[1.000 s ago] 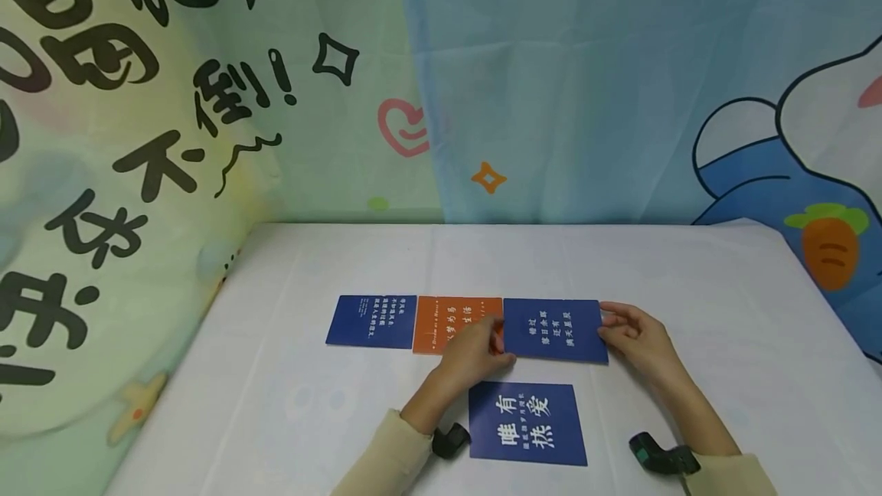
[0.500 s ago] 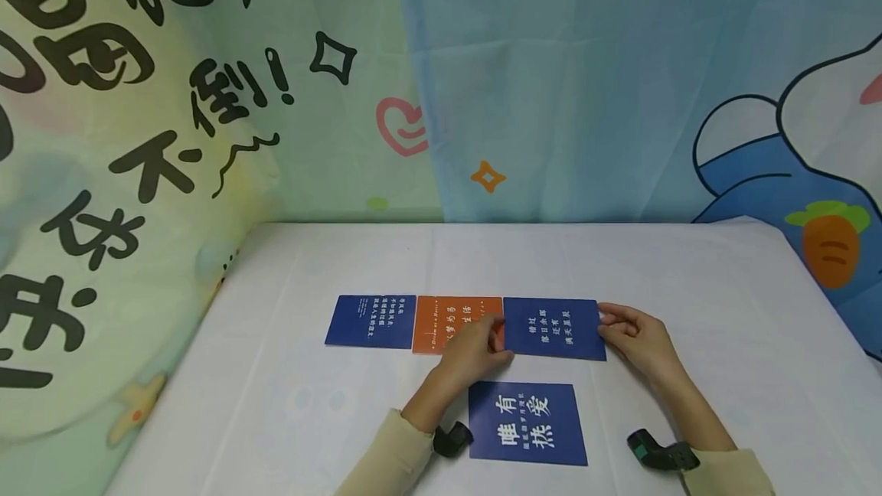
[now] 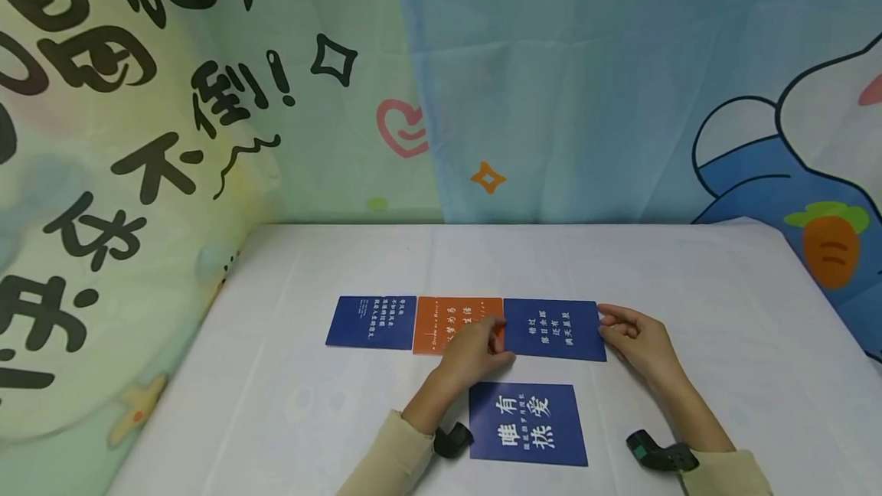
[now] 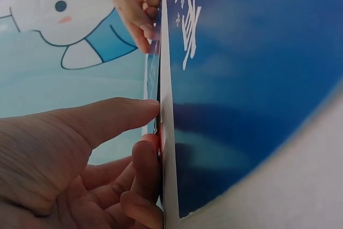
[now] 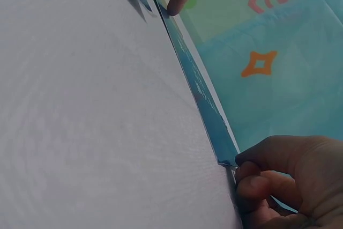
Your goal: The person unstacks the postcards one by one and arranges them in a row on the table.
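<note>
A blue card (image 3: 554,330) with white lettering lies on the white tabletop at the right end of a row. At its right edge, my right hand (image 3: 641,339) pinches it between thumb and curled fingers. My left hand (image 3: 475,347) holds its lower left corner, thumb at the near side and fingers over the seam. Those fingers partly cover the orange card (image 3: 427,325) beside it. Farther left lies another blue card (image 3: 372,321). The left wrist view shows the thumb (image 4: 123,113) touching the card's edge; in the right wrist view the right hand (image 5: 289,181) meets the card's corner.
A separate blue card (image 3: 528,425) with large white characters lies nearer, below the row and right of the left wrist. The white table (image 3: 289,419) ends at a printed cloth backdrop (image 3: 565,98). Both wrists wear black devices.
The right end of the blue card has shifted very slightly, and the right hand with it. The left hand and the other cards stay in place.
</note>
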The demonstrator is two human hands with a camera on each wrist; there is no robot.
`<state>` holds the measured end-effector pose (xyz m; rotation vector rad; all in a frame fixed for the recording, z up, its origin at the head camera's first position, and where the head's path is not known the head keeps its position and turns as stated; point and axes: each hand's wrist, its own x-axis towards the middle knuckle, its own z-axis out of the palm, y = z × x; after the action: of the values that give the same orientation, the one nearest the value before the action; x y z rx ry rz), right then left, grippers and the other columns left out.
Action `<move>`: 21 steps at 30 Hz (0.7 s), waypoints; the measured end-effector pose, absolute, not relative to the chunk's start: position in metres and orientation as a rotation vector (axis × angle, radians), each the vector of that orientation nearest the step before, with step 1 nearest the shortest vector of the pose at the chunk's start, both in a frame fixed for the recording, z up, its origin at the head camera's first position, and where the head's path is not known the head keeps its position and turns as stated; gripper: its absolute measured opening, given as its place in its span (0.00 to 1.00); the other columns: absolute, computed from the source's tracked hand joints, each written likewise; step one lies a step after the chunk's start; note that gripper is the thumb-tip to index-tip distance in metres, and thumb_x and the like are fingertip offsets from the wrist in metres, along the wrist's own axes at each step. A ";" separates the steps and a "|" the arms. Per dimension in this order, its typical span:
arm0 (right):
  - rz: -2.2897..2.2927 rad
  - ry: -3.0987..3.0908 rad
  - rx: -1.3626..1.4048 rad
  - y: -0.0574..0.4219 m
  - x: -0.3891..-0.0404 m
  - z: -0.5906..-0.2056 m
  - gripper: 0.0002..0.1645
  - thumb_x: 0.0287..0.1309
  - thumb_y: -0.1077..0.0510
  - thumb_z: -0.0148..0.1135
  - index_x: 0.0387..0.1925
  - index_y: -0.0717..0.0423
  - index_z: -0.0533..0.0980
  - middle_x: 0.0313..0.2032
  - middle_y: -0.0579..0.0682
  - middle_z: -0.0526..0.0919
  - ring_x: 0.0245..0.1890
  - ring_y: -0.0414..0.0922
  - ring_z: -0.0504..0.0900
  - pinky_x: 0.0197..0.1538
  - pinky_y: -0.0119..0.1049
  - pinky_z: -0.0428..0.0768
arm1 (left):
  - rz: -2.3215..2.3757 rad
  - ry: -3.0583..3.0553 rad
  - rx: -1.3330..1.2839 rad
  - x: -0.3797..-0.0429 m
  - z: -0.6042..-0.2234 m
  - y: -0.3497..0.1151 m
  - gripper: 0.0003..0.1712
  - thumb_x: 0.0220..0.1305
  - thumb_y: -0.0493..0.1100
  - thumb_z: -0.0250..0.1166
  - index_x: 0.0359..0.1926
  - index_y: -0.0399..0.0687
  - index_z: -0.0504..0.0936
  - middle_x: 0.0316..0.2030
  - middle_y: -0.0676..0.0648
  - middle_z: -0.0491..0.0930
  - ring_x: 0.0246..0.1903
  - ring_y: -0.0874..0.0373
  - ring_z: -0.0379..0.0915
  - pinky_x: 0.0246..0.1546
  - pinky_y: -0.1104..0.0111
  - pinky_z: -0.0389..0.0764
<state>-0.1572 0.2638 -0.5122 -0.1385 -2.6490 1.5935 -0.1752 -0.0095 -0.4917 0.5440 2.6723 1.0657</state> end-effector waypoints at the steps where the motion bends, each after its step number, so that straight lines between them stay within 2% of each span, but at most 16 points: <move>1: 1.600 -2.648 -0.140 0.264 -0.157 -0.512 0.23 0.64 0.66 0.59 0.58 0.75 0.71 0.40 0.62 0.78 0.23 0.31 0.69 0.22 0.26 0.68 | 1.066 2.672 0.544 -0.175 -0.492 -0.010 0.32 0.55 0.42 0.73 0.60 0.37 0.74 0.24 0.56 0.72 0.23 0.67 0.65 0.25 0.76 0.67; 15: 1.671 -2.646 -0.198 0.264 -0.156 -0.511 0.25 0.65 0.63 0.57 0.60 0.74 0.69 0.39 0.60 0.78 0.20 0.34 0.71 0.24 0.27 0.72 | 1.040 2.696 0.593 -0.176 -0.495 -0.009 0.30 0.55 0.42 0.73 0.57 0.36 0.76 0.23 0.56 0.71 0.23 0.67 0.65 0.27 0.76 0.67; 21: 1.724 -2.636 -0.227 0.264 -0.155 -0.511 0.26 0.66 0.65 0.55 0.61 0.75 0.67 0.44 0.64 0.79 0.21 0.34 0.75 0.24 0.28 0.75 | 1.023 2.697 0.629 -0.176 -0.495 -0.009 0.29 0.56 0.43 0.73 0.56 0.36 0.76 0.22 0.57 0.72 0.23 0.68 0.65 0.26 0.77 0.66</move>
<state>-0.1552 0.2640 -0.5109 -0.2274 -2.6363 1.7239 -0.1764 -0.0091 -0.4955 0.6288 2.6969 1.0231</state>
